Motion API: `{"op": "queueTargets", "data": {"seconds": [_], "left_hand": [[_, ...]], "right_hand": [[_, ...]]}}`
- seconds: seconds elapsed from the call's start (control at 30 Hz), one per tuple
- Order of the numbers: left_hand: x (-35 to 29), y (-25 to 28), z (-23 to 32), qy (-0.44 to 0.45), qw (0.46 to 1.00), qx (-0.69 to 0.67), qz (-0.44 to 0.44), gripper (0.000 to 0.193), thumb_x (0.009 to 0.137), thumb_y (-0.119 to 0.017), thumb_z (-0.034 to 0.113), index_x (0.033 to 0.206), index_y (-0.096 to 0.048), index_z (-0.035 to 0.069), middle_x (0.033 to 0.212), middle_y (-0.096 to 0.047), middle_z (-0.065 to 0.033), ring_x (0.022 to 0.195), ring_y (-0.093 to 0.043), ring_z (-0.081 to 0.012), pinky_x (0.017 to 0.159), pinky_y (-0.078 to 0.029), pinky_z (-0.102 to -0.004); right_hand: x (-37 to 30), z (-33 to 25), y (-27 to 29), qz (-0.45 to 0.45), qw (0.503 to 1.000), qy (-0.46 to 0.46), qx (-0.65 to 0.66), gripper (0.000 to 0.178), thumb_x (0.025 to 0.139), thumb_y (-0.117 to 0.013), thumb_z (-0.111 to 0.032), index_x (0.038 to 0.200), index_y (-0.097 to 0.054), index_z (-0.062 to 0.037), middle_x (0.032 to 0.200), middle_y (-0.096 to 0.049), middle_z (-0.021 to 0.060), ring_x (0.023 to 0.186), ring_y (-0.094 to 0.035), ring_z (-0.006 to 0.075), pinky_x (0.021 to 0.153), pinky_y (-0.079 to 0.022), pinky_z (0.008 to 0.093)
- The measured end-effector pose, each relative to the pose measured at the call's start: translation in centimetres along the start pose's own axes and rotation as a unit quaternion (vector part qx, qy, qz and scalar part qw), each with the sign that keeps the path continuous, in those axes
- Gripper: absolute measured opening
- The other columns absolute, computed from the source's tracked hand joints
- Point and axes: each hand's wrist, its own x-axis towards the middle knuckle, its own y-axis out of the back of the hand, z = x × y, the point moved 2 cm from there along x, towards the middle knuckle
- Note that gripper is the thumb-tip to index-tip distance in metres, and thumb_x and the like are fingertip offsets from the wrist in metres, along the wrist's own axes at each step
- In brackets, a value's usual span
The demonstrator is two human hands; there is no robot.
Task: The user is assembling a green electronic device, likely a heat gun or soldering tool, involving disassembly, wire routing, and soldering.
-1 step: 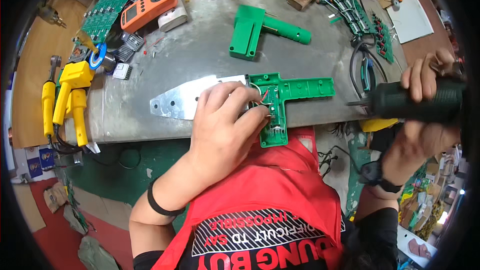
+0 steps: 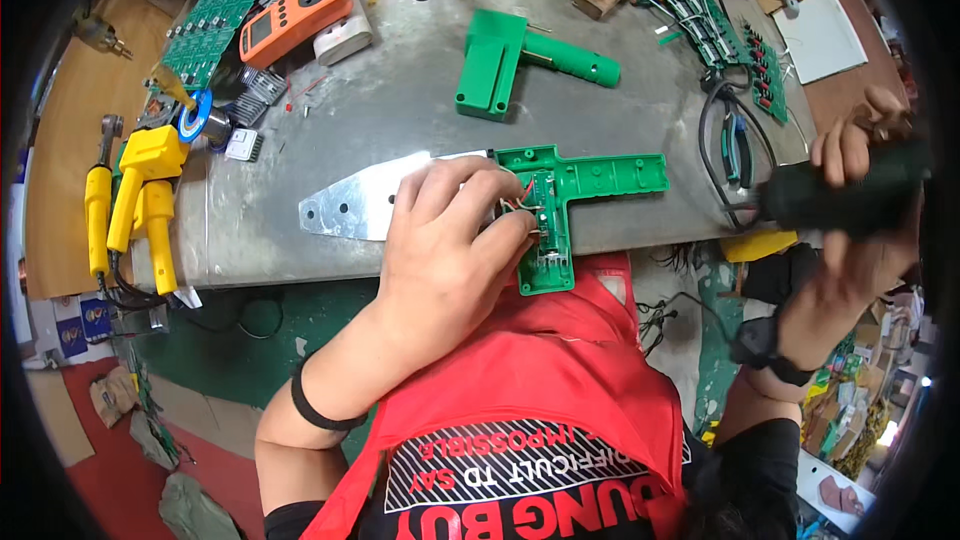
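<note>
A green plastic housing half [image 2: 612, 176] lies at the table's front edge with a circuit board [image 2: 546, 210] and thin red and white wires inside. A pointed flat metal plate [image 2: 345, 202] with holes reaches left from it. My left hand [image 2: 440, 230] is curled over the plate, thumb and fingertips pressed at the wires and the board's left side; the hand hides where plate and housing meet. Off to the right, my right hand [image 2: 850, 155] is wrapped around a dark electric screwdriver [image 2: 835, 190], held away from the housing and smeared by motion.
A matching green housing cover [image 2: 490, 65] lies farther back. At the left are an orange meter [image 2: 300, 18], a solder reel [image 2: 205, 118] and yellow tools [image 2: 150, 185]. Pliers [image 2: 738, 148], a black cable and wired boards [image 2: 710, 30] lie at the right.
My right hand and the electric screwdriver have moved a little to the right, away from the housing. My left hand stays at the wires, with the housing almost unmoved.
</note>
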Motion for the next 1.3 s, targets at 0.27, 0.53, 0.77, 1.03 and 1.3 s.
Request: {"op": "queueTargets", "data": {"seconds": [0.27, 0.53, 0.77, 1.03, 1.3], "left_hand": [[0.8, -1.5, 0.3, 0.006, 0.997, 0.048, -0.061, 0.021, 0.064, -0.072, 0.005, 0.080, -0.059, 0.008, 0.100, -0.058, -0.0065, 0.105, -0.053, -0.0303, 0.087, -0.041, -0.0454], [2.3, -1.6, 0.2, 0.039, 0.994, 0.042, -0.092, 0.019, 0.066, -0.072, 0.004, 0.082, -0.061, 0.006, 0.099, -0.057, -0.0072, 0.100, -0.052, -0.0299, 0.087, -0.040, -0.0425], [3.1, -1.7, 0.5, 0.083, 0.979, 0.088, -0.165, 0.019, 0.066, -0.071, 0.002, 0.082, -0.061, 0.006, 0.098, -0.054, -0.0079, 0.102, -0.049, -0.0307, 0.089, -0.039, -0.0421], [3.1, -2.2, 0.0, 0.083, 0.985, 0.050, -0.140, 0.018, 0.065, -0.068, 0.000, 0.080, -0.060, 0.005, 0.097, -0.055, -0.0081, 0.096, -0.050, -0.0302, 0.083, -0.040, -0.0410], [3.5, -1.1, -0.5, 0.025, 0.989, -0.003, -0.144, 0.018, 0.065, -0.066, 0.000, 0.081, -0.061, 0.006, 0.091, -0.056, -0.0066, 0.093, -0.051, -0.0283, 0.079, -0.041, -0.0391]], "right_hand": [[6.4, 5.8, 25.0, 0.085, 0.706, -0.009, -0.703, 0.056, 0.084, -0.069, -0.028, 0.133, -0.049, -0.0101, 0.113, -0.063, 0.0183, 0.105, -0.062, 0.0249, 0.091, -0.045, 0.0335], [5.7, 11.0, 35.3, 0.055, 0.584, -0.072, -0.807, 0.055, 0.082, -0.068, -0.017, 0.134, -0.050, -0.0135, 0.121, -0.060, 0.0205, 0.114, -0.056, 0.0365, 0.096, -0.044, 0.0421], [-3.7, 8.1, -0.4, -0.303, 0.856, 0.131, -0.398, 0.039, 0.068, -0.078, -0.024, 0.102, -0.065, -0.0111, 0.106, -0.059, 0.0101, 0.106, -0.054, 0.0302, 0.093, -0.041, 0.0410], [-7.8, 12.4, -6.8, -0.289, 0.875, 0.150, -0.357, 0.029, 0.069, -0.075, -0.020, 0.090, -0.060, -0.0082, 0.100, -0.056, 0.0063, 0.096, -0.052, 0.0268, 0.084, -0.041, 0.0419], [-6.9, 11.8, -7.1, -0.306, 0.871, 0.181, -0.338, 0.021, 0.071, -0.074, -0.018, 0.086, -0.063, -0.0090, 0.090, -0.058, 0.0035, 0.083, -0.055, 0.0240, 0.078, -0.041, 0.0390]]}}
